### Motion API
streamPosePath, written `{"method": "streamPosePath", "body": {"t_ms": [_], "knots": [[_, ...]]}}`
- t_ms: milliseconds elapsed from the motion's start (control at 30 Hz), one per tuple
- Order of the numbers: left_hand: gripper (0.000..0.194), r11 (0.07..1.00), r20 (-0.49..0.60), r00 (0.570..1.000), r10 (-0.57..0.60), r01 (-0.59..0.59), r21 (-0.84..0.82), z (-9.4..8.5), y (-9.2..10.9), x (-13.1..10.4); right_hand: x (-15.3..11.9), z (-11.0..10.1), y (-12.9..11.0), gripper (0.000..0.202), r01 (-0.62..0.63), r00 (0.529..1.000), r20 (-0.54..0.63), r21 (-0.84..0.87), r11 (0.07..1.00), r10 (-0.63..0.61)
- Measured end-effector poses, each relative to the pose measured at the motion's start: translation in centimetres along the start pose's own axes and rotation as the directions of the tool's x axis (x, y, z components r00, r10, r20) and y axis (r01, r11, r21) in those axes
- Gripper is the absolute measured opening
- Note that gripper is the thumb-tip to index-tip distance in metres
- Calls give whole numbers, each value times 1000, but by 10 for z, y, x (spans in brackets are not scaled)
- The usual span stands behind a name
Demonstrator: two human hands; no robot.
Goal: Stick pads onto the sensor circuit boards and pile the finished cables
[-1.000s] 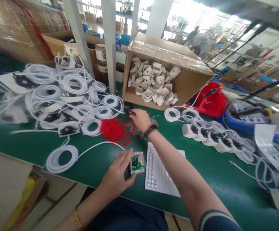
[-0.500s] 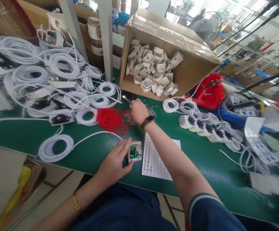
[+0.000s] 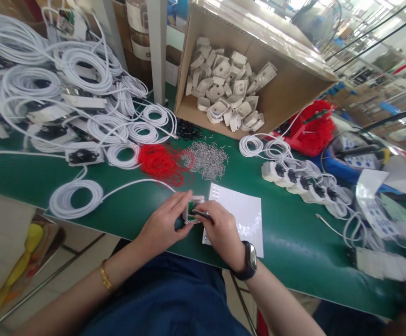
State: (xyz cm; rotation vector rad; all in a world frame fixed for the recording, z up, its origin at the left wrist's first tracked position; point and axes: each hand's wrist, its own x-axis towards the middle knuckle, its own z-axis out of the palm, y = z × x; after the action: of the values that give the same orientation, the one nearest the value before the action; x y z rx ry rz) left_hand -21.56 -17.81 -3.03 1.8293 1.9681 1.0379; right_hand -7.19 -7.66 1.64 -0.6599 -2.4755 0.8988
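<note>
- Locate the small white housing at the front of the green workbench, between your two hands and just beside the left edge of the white sheet. Whether it rests on the bench or is slightly raised cannot be told.
- Left hand: your thumb and fingers pinch the housing from its left side. Maintain a firm, even grip, as the part is small and is likely to twist under the tool.
- Right hand: your fingers and thumb pinch a slim dark hand tool, its tip at the housing's uncovered face. The exact contact point is too small to tell.
- Guide the tool with light finger movement; excess force could mark the green circuit board.
- Tilt your right hand to clear your line of sight, since its fingers mask part of the cavity.
- Leave slack in the white cable that curves from the coil toward your left hand; a pull on it could shift the housing.
- Hold your right wrist clear of the sheet; small round pieces line its left edge, and a brush could displace them.
</note>
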Motion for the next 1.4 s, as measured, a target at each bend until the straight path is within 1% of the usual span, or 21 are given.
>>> {"method": "streamPosePath", "body": {"t_ms": [67,133,233,300,367,433,533,700,767,867,900,933,1000,1033,1100,1167,1200,1233,1267,1333,1400], "knots": [[67,1000,4,1000,-7,7,-15,-1,0,0,2,2,2,19,70,997,45,-106,992,-66],[68,999,8,1000,-6,7,-36,-3,1,0,4,-3,2,21,142,985,122,-204,968,-119],[70,998,27,1000,1,1,-68,-6,2,1,8,-14,-2,27,271,942,278,-304,913,-187],[70,996,37,999,2,1,-84,-7,2,1,11,-18,-7,28,325,912,361,-346,880,-195],[69,996,35,999,1,3,-93,-7,2,1,12,-19,-11,29,323,906,389,-374,869,-169],[67,995,23,1000,-3,5,-95,-6,1,1,11,-16,-15,28,270,926,356,-392,879,-126],[61,995,13,1000,-8,9,-95,-5,2,0,7,-9,-18,22,162,963,265,-424,891,-49],[60,996,20,1000,-17,19,-87,-5,5,1,6,1,-19,16,15,979,185,-463,886,80],[64,995,25,999,-32,34,-91,-3,6,4,9,1,-17,16,-64,986,119,-368,927,115],[63,990,32,994,-106,108,-92,0,8,10,6,-12,-9,16,-143,989,-52,-26,989,141],[61,985,34,989,-141,144,-96,0,9,12,1,-19,-5,14,-177,972,-134,124,976,194],[60,977,38,984,-176,179,-115,0,10,14,-6,-26,0,19,-209,938,-214,279,937,273],[68,949,74,972,-221,232,-212,-5,11,16,-25,-38,8,43,-241,835,-315,527,815,451],[73,930,113,969,-221,245,-276,-9,10,17,-36,-41,11,55,-254,781,-330,608,752,530],[80,895,238,958,-160,243,-374,-19,10,18,-58,-41,16,69,-306,685,-298,710,634,664],[75,900,373,927,-37,193,-391,-28,10,20,-75,-32,17,74,-374,599,-206,782,498,774],[70,914,432,901,31,150,-378,-31,10,22,-81,-26,17,73,-393,567,-158,811,434,809],[66,927,486,869,94,102,-361,-34,11,25,-85,-20,17,68,-405,554,-121,825,394,824],[65,938,535,833,141,61,-342,-36,13,29,-88,-15,17,59,-417,557,-101,824,383,824],[69,955,629,756,180,20,-297,-38,16,36,-90,-7,18,38,-452,575,-94,792,411,813],[76,967,696,697,170,18,-254,-39,19,43,-90,-2,20,28,-467,566,-128,764,445,814]]}}
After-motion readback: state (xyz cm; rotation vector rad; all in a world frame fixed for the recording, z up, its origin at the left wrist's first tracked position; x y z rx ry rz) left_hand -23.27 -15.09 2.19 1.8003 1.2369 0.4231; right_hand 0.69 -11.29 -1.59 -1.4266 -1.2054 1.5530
